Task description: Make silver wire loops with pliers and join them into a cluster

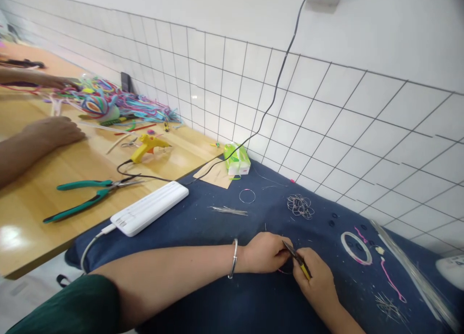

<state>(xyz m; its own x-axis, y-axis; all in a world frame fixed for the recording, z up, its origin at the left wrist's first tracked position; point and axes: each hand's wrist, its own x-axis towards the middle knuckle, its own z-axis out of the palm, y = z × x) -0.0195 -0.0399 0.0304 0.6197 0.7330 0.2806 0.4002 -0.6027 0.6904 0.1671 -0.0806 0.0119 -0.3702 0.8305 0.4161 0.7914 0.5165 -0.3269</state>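
My right hand (319, 281) is closed around a pair of small pliers (300, 262) with yellow and black handles. Their dark jaws point up and left, to the fingertips of my left hand (266, 253). That hand is closed in a pinch, and part of a thin curved wire (285, 272) shows just under its fingers. How the jaws meet the wire is hidden. Beyond my hands on the dark blue cloth lie a thin wire ring (247, 196), a bundle of straight wires (229, 211) and a heap of wire rings (300, 207).
A white power bank (150, 208) with a cable lies at left, near green-handled pliers (97, 194) and a yellow glue gun (147, 148). Another person's hands (54, 133) rest by colourful pipe cleaners. At right are a white ring (356, 248) and long wires (413, 271).
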